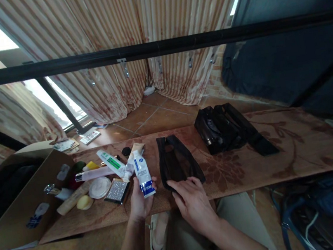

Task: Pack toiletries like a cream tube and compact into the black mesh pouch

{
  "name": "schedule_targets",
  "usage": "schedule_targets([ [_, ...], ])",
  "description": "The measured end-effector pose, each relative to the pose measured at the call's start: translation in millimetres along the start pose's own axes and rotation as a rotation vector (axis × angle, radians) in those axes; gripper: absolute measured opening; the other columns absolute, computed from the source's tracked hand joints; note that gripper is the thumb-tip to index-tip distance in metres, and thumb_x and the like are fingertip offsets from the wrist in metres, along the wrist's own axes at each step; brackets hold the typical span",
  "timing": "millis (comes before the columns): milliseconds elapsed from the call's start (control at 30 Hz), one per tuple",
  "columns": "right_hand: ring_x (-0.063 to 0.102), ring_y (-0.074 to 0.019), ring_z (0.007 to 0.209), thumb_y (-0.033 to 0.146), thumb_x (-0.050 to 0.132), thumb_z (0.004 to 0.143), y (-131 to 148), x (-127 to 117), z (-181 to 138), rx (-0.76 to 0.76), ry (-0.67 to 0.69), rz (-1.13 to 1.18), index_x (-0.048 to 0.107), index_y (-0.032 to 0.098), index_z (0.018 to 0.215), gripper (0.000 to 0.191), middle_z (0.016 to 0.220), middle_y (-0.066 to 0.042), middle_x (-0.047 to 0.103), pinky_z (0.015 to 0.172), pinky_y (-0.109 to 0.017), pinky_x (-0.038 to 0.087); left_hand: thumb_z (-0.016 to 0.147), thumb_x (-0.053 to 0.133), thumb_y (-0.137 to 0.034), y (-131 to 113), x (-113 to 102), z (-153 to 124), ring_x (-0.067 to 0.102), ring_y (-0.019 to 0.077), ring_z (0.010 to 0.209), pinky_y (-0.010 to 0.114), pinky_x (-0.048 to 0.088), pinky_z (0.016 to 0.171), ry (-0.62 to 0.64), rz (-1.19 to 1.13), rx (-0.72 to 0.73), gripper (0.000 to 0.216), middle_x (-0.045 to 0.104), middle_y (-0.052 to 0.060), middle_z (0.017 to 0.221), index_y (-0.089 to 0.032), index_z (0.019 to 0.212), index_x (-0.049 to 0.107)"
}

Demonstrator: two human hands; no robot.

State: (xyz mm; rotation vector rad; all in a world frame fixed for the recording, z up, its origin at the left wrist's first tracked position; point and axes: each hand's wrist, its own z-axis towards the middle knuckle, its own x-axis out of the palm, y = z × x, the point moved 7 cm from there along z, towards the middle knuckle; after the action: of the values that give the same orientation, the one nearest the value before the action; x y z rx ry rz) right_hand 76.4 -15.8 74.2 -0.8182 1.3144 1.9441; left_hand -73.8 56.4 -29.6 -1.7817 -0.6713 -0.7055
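Head view, left to right: cardboard box (16, 206) sits off the mat's left end, flap open. Mat (283, 149) runs across the tiled floor. Its near-left corner carries a loose clutter of toiletries: yellow soap-like lump (84, 202), round white lid (100, 187), pink tube (94, 173), green-and-white tube (111, 162), glittery silver square (116, 191) and a black cap (125, 151) toward the far edge. Left hand (139, 204) is just over the near edge, closed around the lower half of a white-and-blue tube (143, 174), held upright, label to camera, clear of the mat. Black mesh bag (177, 163) lies flat mid-mat, just right of the tube, its bottom reaching the near edge. Right hand (193, 202) is palm down with its fingers bent onto that near end of the bag; can't tell if it's pinching the fabric or only pressing on it. Stack of folded black bags (223, 129) sits further right near the far edge, well apart from both hands. Blue backpack (322, 206) is on the floor off the near-right corner. My read of the step: one item picked from the clutter and held up, other hand on the bag. The bag looks collapsed with no open mouth showing, so anything going into it would first need the fabric gripped and parted, probably by the right hand alone since the left is occupied.
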Motion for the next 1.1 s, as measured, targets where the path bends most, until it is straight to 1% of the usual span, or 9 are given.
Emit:
schedule_targets([
  [167, 0.058, -0.0168, 0.09, 0.015, 0.047, 0.089, 0.1, 1.2, -0.3, 0.007, 0.006, 0.023, 0.056, 0.026, 0.119, 0.034, 0.095, -0.002, 0.067, 0.094, -0.038, 0.03, 0.088, 0.048, -0.04, 0.3, 2.3, -1.7, 0.061, 0.0162, 0.064, 0.029, 0.05, 0.059, 0.032, -0.037, -0.025, 0.035, 0.067, 0.01, 0.085, -0.012, 0.106, 0.06],
  [333, 0.059, -0.0164, 0.089, 0.014, 0.047, 0.089, 1.8, 0.5, 0.5, 0.001, 0.004, 0.025, 0.057, 0.025, 0.118, 0.033, 0.095, -0.003, 0.067, 0.094, -0.037, 0.03, 0.087, 0.049, -0.035, -0.4, 2.0, -3.2, 0.062, 0.0178, 0.066, 0.029, 0.051, 0.059, 0.012, -0.043, -0.038, 0.03, 0.066, 0.009, 0.08, -0.011, 0.101, 0.061],
  [533, 0.059, -0.0159, 0.088, 0.015, 0.048, 0.088, 2.1, -1.1, 0.7, -0.005, -0.007, 0.016, 0.058, 0.025, 0.117, 0.032, 0.094, -0.002, 0.068, 0.093, -0.036, 0.032, 0.087, 0.048, -0.035, -2.1, 3.2, -4.6, 0.062, 0.0182, 0.066, 0.03, 0.051, 0.061, 0.019, -0.013, -0.036, 0.031, 0.066, 0.009, 0.077, -0.01, 0.098, 0.063],
  [633, 0.059, -0.0159, 0.089, 0.015, 0.048, 0.088, 1.3, -0.5, 0.5, -0.001, 0.0, 0.019, 0.057, 0.026, 0.117, 0.032, 0.094, -0.002, 0.068, 0.093, -0.037, 0.031, 0.087, 0.047, -0.036, -1.0, 3.3, -4.7, 0.06, 0.0174, 0.064, 0.03, 0.051, 0.062, 0.029, -0.011, -0.049, 0.033, 0.065, 0.01, 0.078, -0.01, 0.101, 0.063],
  [833, 0.059, -0.0158, 0.089, 0.015, 0.048, 0.088, 1.3, 0.0, 0.2, -0.007, -0.009, 0.012, 0.057, 0.026, 0.118, 0.033, 0.095, -0.002, 0.068, 0.094, -0.036, 0.031, 0.088, 0.047, -0.034, 0.5, 2.5, -6.1, 0.059, 0.0154, 0.064, 0.03, 0.051, 0.062, 0.007, -0.054, -0.064, 0.034, 0.064, 0.008, 0.08, -0.01, 0.107, 0.062],
  [1100, 0.059, -0.0159, 0.09, 0.015, 0.049, 0.088, 0.5, -0.9, 0.1, 0.012, 0.001, 0.019, 0.058, 0.026, 0.117, 0.032, 0.095, -0.002, 0.068, 0.095, -0.037, 0.03, 0.088, 0.048, -0.035, -1.9, 4.7, -8.1, 0.057, 0.0138, 0.064, 0.031, 0.052, 0.065, 0.023, -0.062, -0.06, 0.034, 0.065, 0.008, 0.084, -0.01, 0.105, 0.063],
])
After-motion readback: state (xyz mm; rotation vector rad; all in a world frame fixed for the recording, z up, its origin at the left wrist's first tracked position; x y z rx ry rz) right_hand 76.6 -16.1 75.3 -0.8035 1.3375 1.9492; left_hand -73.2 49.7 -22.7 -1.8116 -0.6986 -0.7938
